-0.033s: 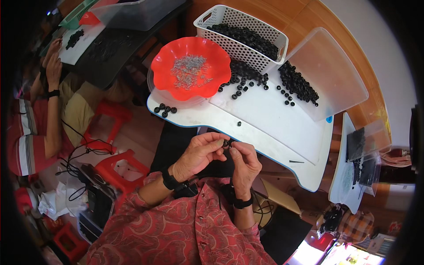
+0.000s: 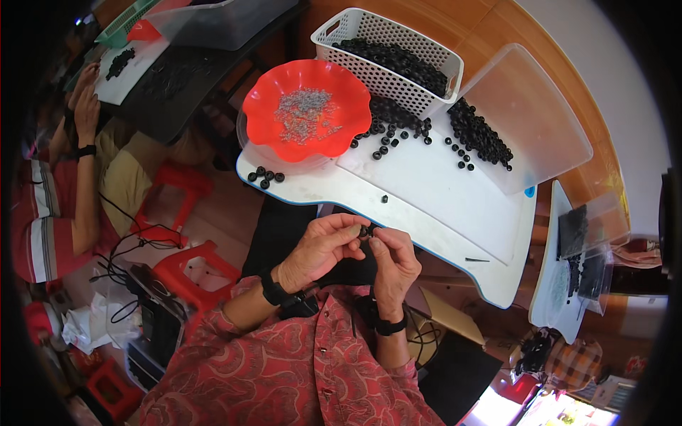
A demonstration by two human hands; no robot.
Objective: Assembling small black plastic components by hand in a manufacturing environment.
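Observation:
My left hand (image 2: 323, 248) and my right hand (image 2: 391, 264) meet over my lap, just below the near edge of the white board (image 2: 440, 195). Both pinch one small black ring (image 2: 364, 231) between their fingertips. On the board stands a red scalloped bowl (image 2: 259, 117) holding several small silver metal parts (image 2: 305, 113). Behind it is a white mesh basket (image 2: 355, 25) full of black rings. More loose black rings (image 2: 479, 138) lie spilled beside it and in a clear plastic tray (image 2: 540, 121). A single ring (image 2: 384, 199) lies near the board's front edge.
A few black rings (image 2: 264, 176) sit at the board's left corner. Another person's hands (image 2: 84, 106) work at a dark table to the far left. Red stools (image 2: 195, 266) and cables stand on the floor at left. A second white board (image 2: 561, 298) with dark parts is on the right.

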